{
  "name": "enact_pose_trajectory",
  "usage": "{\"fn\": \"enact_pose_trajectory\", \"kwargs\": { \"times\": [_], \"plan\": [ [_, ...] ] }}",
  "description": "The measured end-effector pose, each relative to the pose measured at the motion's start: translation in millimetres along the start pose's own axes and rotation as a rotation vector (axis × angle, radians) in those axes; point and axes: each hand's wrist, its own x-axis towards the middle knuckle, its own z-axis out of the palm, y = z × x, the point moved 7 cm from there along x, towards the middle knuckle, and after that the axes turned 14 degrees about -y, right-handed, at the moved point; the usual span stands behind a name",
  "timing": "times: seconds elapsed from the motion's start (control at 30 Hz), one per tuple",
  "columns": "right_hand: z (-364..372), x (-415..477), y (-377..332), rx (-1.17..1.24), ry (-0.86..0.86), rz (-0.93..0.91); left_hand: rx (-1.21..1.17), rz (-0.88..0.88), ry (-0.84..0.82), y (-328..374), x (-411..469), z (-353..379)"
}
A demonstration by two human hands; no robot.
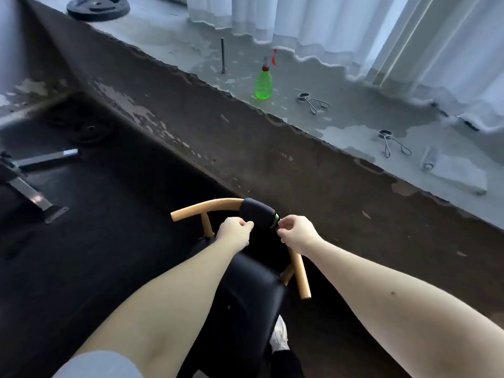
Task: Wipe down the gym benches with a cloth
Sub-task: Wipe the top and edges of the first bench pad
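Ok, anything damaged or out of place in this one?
The ledge has paint flaking in patches along its edge. Two spring collars lie loose on it beside the green spray bottle. The left hand and right hand pinch a black wrap on a chair rail, not a bench.

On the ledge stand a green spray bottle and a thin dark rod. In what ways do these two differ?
The spray bottle is translucent green and bulbous, with a red-and-white trigger; the rod is plain, dark and thin. The spray bottle stands near the front edge of the ledge, the rod farther back. Both stand upright on it.
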Motion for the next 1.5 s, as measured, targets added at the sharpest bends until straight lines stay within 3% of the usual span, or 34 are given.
{"fn": "enact_pose_trajectory", "kwargs": {
  "times": [0.1,0.17,0.33,0.57,0.7,0.97,1.2,1.5],
  "plan": [
    [-16,47,3,-0.05,0.075,0.017,0.0,-0.084,0.034,-2,46,-3],
    [-15,80,10,-0.046,0.032,0.052,-0.038,-0.145,0.074,-1,73,-1],
    [12,161,45,-0.247,-0.281,0.14,-0.111,-0.274,0.127,2,137,6],
    [16,200,58,-0.017,-0.378,0.075,-0.255,-0.413,0.29,4,174,3],
    [9,191,54,0.09,-0.293,0.018,-0.224,-0.408,0.209,3,179,2],
    [-8,160,10,0.092,-0.075,-0.109,-0.234,-0.374,0.163,18,118,-9],
    [48,101,-64,0.104,-0.229,-0.294,-0.369,-0.28,0.293,-49,-9,-51],
    [236,-42,-123,0.144,-0.469,-0.231,-0.63,-0.051,0.412,-230,-225,-89]
  ]
}}
